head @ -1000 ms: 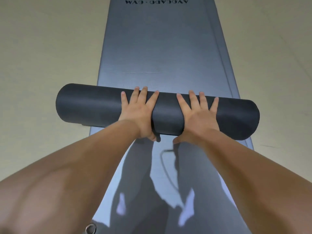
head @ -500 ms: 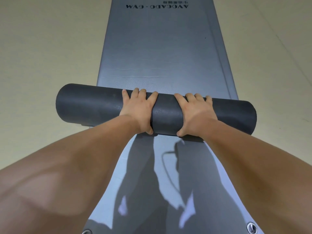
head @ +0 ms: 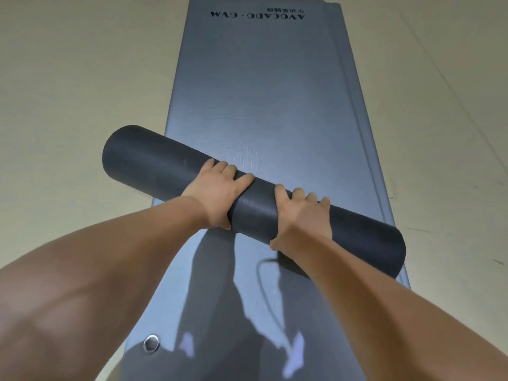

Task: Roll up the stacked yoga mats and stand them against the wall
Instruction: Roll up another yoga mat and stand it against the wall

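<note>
Grommet point(head: 151, 343) at near-left corner of mat point(head: 261, 92). Left hand point(head: 217, 192), right hand point(head: 301, 215) side by side mid-roll, fingers point(head: 228, 169) curled over top of roll point(head: 154, 163), thumbs on near side, gripping. Roll skewed across mat: right end nearer, at right edge; left end farther, overhanging left edge over floor point(head: 68, 78). Print point(head: 257, 16) at far end.

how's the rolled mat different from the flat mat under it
The rolled mat is a tight dark charcoal cylinder; the flat mat lies spread out, lighter blue-grey. The rolled mat is plain, while the flat mat carries printed lettering at its far end. The left hand and right hand grip the rolled mat, askew across the straight flat mat. Both are grey-toned.
</note>
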Motion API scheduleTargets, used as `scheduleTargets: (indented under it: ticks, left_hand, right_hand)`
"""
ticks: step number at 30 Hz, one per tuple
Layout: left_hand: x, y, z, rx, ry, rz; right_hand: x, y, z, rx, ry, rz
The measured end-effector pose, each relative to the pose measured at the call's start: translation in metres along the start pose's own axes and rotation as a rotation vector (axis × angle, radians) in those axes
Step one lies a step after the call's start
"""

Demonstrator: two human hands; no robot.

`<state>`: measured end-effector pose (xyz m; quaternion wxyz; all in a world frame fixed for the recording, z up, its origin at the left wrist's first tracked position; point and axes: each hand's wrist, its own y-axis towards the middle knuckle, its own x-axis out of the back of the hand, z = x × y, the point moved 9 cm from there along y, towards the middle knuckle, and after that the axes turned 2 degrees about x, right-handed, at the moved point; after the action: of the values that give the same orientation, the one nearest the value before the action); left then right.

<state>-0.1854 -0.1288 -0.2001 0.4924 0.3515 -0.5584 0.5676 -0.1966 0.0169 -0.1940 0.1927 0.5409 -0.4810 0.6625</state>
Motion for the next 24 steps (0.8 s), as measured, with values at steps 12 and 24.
scheduleTargets:
  ticks: [12,24]
  left_hand:
    - [-0.017,-0.101,-0.017,-0.201,0.073,0.058]
    - [-0.022,-0.155,0.034,0.818,-1.011,-0.239]
  right_hand:
    - [-0.047,-0.098,0.078,0.114,-0.065,0.084]
    - [-0.05,-0.051,0.0,-0.039,0.727,0.226]
